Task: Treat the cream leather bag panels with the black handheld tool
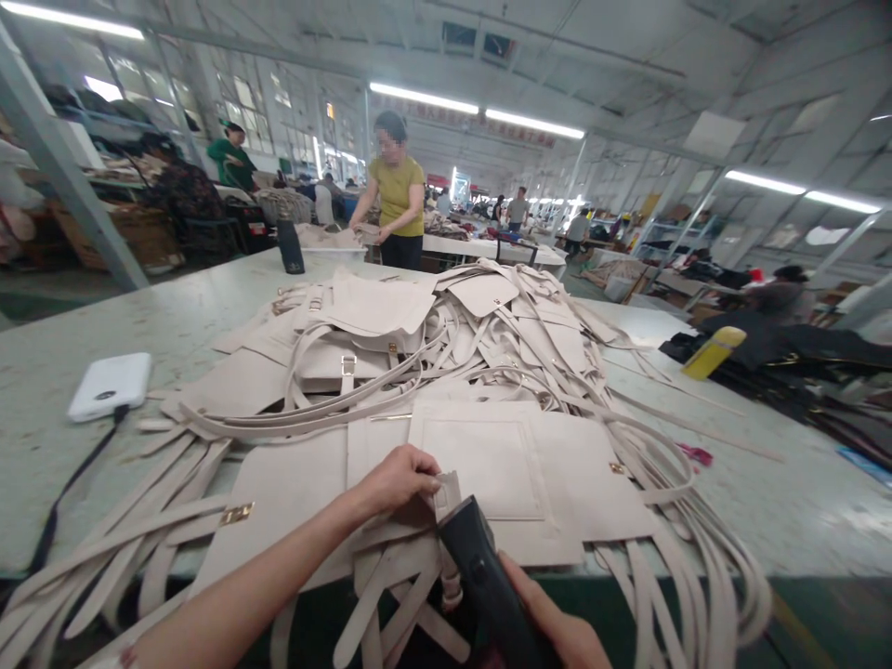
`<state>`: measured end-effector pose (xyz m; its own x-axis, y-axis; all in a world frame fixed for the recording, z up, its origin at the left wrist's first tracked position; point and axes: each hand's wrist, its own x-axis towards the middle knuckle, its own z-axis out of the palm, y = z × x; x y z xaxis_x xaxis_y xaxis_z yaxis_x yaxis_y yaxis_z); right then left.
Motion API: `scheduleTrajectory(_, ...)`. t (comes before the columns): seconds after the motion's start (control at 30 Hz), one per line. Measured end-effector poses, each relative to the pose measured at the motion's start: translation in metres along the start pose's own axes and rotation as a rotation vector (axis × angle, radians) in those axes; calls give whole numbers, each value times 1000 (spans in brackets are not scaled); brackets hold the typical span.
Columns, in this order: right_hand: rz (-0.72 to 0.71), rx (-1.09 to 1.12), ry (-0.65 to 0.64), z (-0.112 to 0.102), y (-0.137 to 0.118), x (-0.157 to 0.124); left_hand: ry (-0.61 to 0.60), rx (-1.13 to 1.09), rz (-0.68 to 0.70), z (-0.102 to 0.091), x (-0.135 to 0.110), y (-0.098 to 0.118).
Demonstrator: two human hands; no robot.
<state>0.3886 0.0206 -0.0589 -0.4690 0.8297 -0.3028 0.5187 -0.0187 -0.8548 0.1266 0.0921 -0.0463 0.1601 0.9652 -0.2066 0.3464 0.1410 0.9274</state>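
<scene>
— What's each hand got?

— The left hand [397, 478] pinches a small beige tab [446, 491] between thumb and fingers, right at the near table edge. The right hand [557, 627] is wrapped around a black handheld tool [480, 571], its tip touching that tab.

— And around them?

— The tab belongs to a flat beige bag panel [502, 465] lying on the pale green table [84, 316], with long straps [125, 530] spilling over the edge. Behind sits a heap of the same pieces [432, 325]. A white power bank [111, 386] lies to the left, a yellow bottle [712, 351] to the right. A person in a yellow shirt [397, 195] stands at the far side.
</scene>
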Motion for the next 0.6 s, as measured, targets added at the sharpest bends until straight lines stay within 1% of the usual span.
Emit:
scheduleTrajectory(0.07,-46,24,-16,7,-11,8,-2,-37,-30,1,0,-1)
scheduleTrajectory(0.13,-82,50,6,12,-27,16,11,-68,-50,2,1,-1)
scheduleTrajectory(0.17,-102,65,36,13,-36,20,20,-82,-58,2,1,-2)
scheduleTrajectory(0.23,-147,98,136,12,-50,25,40,-102,-75,2,2,-3)
scheduleTrajectory(0.3,-148,122,253,7,-57,27,50,-112,-87,1,2,-3)
scheduleTrajectory(0.33,-133,129,292,5,-55,26,46,-113,-90,0,1,-2)
scheduleTrajectory(0.37,-113,135,296,3,-51,25,40,-111,-89,-1,1,-2)
scheduleTrajectory(0.4,-96,142,264,2,-44,23,37,-104,-84,-3,0,-1)
scheduleTrajectory(0.47,-101,153,145,1,-22,19,62,-78,-65,-8,2,0)
scheduleTrajectory(0.5,-100,148,90,2,-10,19,105,-58,-51,-11,5,1)
scheduleTrajectory(0.53,-89,142,55,2,2,19,174,-37,-37,-14,10,0)
scheduleTrajectory(0.6,-41,152,65,2,24,23,346,-5,-18,-20,22,-2)
